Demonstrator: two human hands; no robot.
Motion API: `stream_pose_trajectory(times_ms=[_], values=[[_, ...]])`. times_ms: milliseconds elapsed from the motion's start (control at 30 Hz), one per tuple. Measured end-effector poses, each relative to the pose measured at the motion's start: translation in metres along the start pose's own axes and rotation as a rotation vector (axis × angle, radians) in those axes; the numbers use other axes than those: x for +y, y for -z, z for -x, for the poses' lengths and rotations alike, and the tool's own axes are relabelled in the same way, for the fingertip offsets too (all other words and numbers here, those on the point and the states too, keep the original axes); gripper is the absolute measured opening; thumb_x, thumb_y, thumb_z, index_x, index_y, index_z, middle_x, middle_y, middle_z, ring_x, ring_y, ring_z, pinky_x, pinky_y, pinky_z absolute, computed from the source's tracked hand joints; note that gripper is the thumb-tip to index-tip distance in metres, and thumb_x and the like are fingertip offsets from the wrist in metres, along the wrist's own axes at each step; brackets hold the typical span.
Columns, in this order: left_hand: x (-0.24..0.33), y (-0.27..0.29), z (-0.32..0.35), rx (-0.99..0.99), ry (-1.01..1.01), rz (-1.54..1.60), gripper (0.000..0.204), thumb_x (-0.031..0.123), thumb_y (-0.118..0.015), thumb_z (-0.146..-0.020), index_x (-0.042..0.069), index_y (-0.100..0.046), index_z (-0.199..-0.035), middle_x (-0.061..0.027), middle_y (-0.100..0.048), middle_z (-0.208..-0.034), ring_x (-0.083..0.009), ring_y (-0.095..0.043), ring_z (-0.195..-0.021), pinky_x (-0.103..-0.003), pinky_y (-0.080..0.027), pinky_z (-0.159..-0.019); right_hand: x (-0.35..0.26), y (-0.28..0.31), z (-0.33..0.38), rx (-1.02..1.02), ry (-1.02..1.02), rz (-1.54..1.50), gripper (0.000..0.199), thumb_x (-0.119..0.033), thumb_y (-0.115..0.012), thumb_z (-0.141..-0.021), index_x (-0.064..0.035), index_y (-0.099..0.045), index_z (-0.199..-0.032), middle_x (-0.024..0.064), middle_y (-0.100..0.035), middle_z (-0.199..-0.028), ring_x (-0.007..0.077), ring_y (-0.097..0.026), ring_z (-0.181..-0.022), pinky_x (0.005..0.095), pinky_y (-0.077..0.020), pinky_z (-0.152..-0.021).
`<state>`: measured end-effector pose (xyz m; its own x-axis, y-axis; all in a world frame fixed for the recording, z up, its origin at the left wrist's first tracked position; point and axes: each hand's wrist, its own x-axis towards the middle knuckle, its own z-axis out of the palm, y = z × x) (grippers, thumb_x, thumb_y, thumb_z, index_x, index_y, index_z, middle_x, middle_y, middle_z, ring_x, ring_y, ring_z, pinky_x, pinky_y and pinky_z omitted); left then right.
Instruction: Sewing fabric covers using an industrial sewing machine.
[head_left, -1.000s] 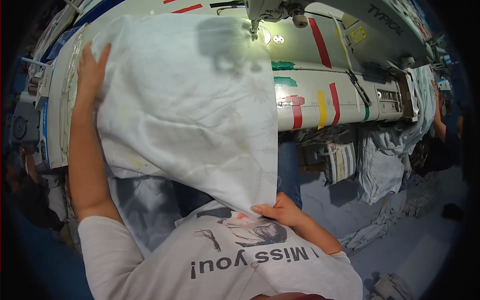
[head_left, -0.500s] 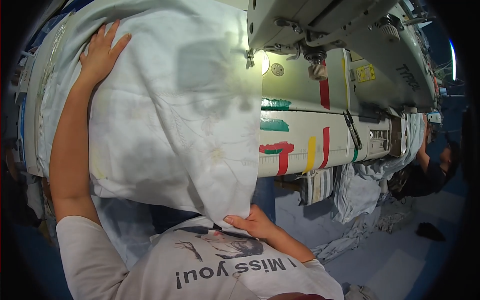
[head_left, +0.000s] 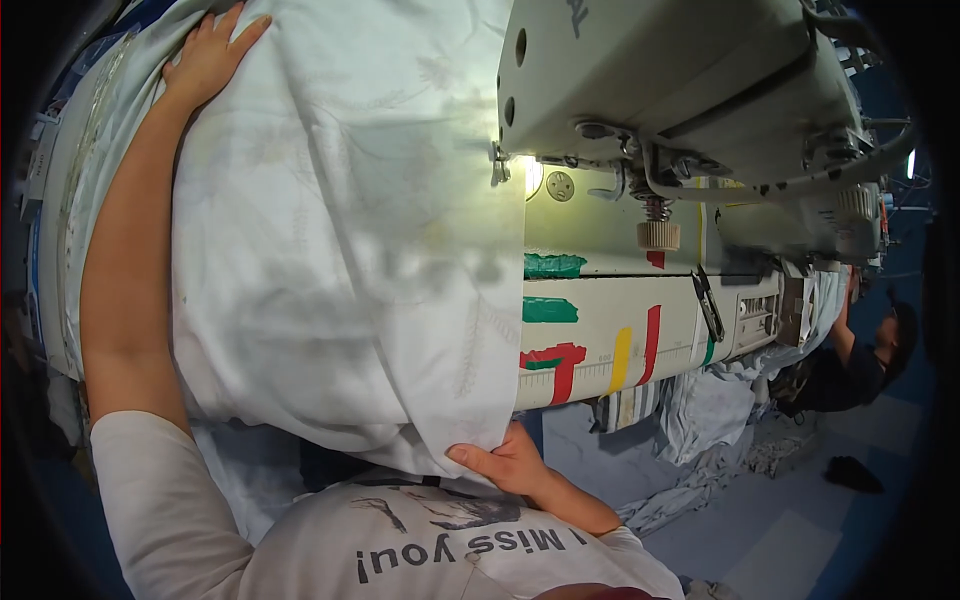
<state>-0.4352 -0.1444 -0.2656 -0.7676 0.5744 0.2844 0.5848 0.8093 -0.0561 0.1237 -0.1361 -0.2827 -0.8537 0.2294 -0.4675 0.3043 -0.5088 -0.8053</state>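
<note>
A large white cloth with faint floral embroidery is spread over the bed of a sewing machine. Its right edge runs up beneath the presser foot. At the far left, my left hand lies flat on the cloth, fingers stretched out and somewhat spread. Close to my body, my right hand pinches the near right corner of the cloth, thumb on top and the other fingers hidden beneath. Between my hands, the cloth falls in soft folds over the table's front edge.
Red, green and yellow tape strips mark the machine bed. Small thread snips lie on it, right of the cloth. Striped and pale fabrics hang below the table. Another person is at the far right.
My view has tilted, so the machine and cloth sit lower in the picture and the machine head looks larger. Both hands keep their places on the cloth.
</note>
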Motion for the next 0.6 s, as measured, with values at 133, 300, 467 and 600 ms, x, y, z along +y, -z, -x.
stream_pose_trajectory(times_ms=[133,300,467,600], values=[[0.007,-0.002,-0.020,0.027,-0.017,0.029,0.074,0.067,-0.037,-0.084,0.026,-0.029,-0.144,-0.0140,-0.028,-0.148,-0.0320,-0.025,-0.137,-0.066,-0.018,-0.100,-0.005,0.003,-0.003,0.018,0.035,-0.028,0.027,-0.005,-0.065,-0.085,0.0000,-0.061,-0.111,0.0051,-0.065,-0.103,0.0115,-0.058,-0.095,0.0264,-0.0450,-0.084],[0.003,-0.025,-0.061,0.011,0.070,0.039,0.078,0.071,-0.034,-0.082,0.024,-0.030,-0.144,-0.0173,-0.032,-0.144,-0.0364,-0.028,-0.134,-0.065,-0.019,-0.100,-0.001,-0.004,-0.009,0.061,0.107,0.017,0.030,-0.005,-0.069,-0.080,-0.0017,-0.062,-0.109,0.0044,-0.065,-0.104,0.0115,-0.058,-0.095,0.0281,-0.0449,-0.086],[-0.016,0.023,-0.047,-0.132,0.015,1.173,0.077,0.051,-0.053,-0.086,0.005,-0.028,-0.143,-0.0099,-0.030,-0.147,-0.0216,-0.028,-0.135,-0.030,-0.023,-0.109,0.039,-0.010,-0.011,-0.196,-0.068,-0.005,0.023,-0.011,-0.067,-0.085,-0.0023,-0.064,-0.106,0.0000,-0.065,-0.094,0.0077,-0.056,-0.088,0.0246,-0.0459,-0.080],[-0.062,0.092,0.126,-0.112,-0.069,-0.063,0.084,0.041,-0.068,-0.077,0.004,-0.029,-0.141,-0.0227,-0.032,-0.143,-0.0351,-0.026,-0.135,-0.038,-0.024,-0.110,0.063,-0.017,-0.023,-0.347,-0.135,-0.051,0.020,-0.013,-0.064,-0.087,-0.0035,-0.064,-0.105,-0.0015,-0.064,-0.094,0.0056,-0.055,-0.086,0.0234,-0.0454,-0.078]])
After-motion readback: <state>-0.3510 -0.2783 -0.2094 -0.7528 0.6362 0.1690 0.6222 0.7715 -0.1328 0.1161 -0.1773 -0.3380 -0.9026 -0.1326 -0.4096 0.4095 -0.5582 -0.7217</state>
